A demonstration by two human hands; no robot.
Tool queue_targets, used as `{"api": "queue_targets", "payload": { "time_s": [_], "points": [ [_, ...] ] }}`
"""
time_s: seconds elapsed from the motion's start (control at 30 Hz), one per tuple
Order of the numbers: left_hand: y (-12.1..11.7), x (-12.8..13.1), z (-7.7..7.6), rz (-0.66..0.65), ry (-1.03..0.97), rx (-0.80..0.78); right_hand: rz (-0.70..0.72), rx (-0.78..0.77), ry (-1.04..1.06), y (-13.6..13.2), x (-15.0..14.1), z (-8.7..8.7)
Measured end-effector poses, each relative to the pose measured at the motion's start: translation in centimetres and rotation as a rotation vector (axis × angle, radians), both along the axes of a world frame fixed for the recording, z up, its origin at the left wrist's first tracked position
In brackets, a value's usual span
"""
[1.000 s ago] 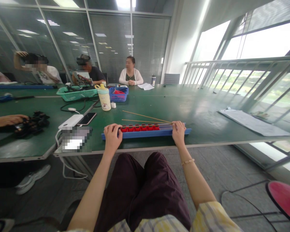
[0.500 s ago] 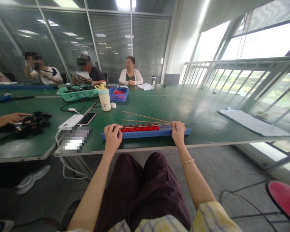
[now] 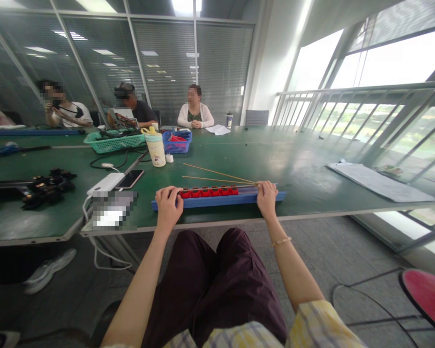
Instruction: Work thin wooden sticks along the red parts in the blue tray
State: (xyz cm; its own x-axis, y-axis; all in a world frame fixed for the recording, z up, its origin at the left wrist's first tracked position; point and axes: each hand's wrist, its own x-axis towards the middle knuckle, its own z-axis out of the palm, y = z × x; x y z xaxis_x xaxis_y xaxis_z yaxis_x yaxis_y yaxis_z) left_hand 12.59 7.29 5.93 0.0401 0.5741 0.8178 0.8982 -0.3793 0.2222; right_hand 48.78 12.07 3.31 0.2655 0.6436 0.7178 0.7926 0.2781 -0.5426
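A long blue rail (image 3: 217, 202) lies along the near table edge, and a row of several small red cups (image 3: 207, 192) stands on it. My left hand (image 3: 168, 208) grips the rail's left end, next to the first cup. My right hand (image 3: 267, 199) is closed over the right part of the rail. Two thin wooden sticks (image 3: 217, 172) fan out to the far left from my right fingers, and their ends run in behind those fingers. I cannot tell whether that hand pinches the sticks.
The green table (image 3: 297, 164) holds a power bank (image 3: 105, 183), a phone (image 3: 129, 179), a bottle (image 3: 155, 150), green and blue baskets (image 3: 114, 141), cables and a paper sheet (image 3: 380, 181). A black cluster of parts (image 3: 49, 189) lies left. Several co-workers sit beyond.
The co-worker's hand near the black parts has left the view. My hands, the rail and the sticks stay in place, and the view has shifted only slightly.
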Motion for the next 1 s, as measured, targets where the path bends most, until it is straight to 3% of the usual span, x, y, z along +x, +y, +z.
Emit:
{"api": "queue_targets", "payload": {
  "time_s": [0.37, 0.77, 1.0],
  "points": [
    [0.17, -0.12, -0.12, -0.023, 0.038, -0.009, 0.016, -0.006, -0.005, 0.12, 0.15, -0.16],
    [0.54, -0.18, -0.41, -0.032, 0.057, 0.006, 0.105, 0.131, 0.084, 0.5, 0.83, -0.29],
    [0.54, -0.2, -0.43, -0.032, 0.054, 0.001, 0.013, 0.228, 0.156, 0.15, 0.97, -0.19]
  ]
}}
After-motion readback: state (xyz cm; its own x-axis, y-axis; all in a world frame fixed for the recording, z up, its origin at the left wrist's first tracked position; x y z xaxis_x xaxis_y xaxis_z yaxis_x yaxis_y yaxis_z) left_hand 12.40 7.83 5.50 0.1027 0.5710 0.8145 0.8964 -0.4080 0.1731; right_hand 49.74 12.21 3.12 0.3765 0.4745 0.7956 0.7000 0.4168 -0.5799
